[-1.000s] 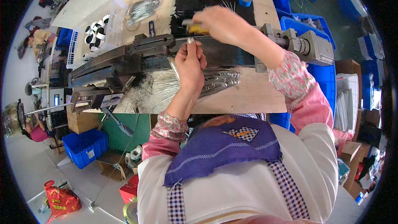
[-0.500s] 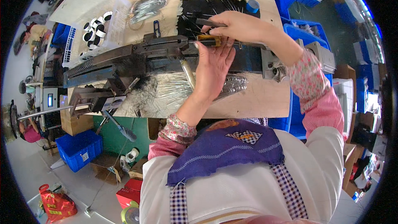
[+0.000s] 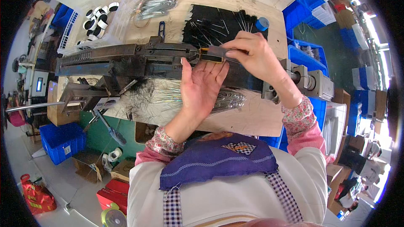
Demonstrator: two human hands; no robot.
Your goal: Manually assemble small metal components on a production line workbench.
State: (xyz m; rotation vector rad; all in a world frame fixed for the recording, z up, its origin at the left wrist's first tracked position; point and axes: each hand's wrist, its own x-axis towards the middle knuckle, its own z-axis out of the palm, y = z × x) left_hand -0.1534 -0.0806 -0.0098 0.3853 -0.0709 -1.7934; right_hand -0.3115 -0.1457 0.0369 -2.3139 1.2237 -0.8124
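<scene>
Seen from above at a wooden worktop [image 3: 252,120]: at far left, a blue crate [image 3: 61,141] sits on the floor beside a red bag [image 3: 38,195]. On the worktop's left end, a clear tray [image 3: 103,25] holds black-and-white rolls [image 3: 97,14], and just right of it lies a bundle of silvery wires [image 3: 155,6]. A long dark metal machine [image 3: 126,59] runs across the worktop from left to centre, with a spring-like part at its left end. Below it, a heap of thin shiny wires [image 3: 168,98] fans out over the wood.

At centre, the person's left hand [image 3: 202,86] is open, palm up and fingers spread, its fingertips touching the machine's right end just under a small dark block with a yellow edge [image 3: 212,54]. The right hand [image 3: 252,54] is closed in a pinch on that block's right end, holding it level at the mouth of the machine, above the left palm.

Behind the hands, a black mat [image 3: 219,25] carries scattered thin pins, and a blue tape roll [image 3: 262,23] sits at its right corner. Further right, a grey metal cylinder unit [image 3: 309,82] is fixed at the worktop's edge, with blue bins [image 3: 311,10] beyond it. The person wears floral sleeves [image 3: 299,115] and a purple bib [image 3: 214,162].
</scene>
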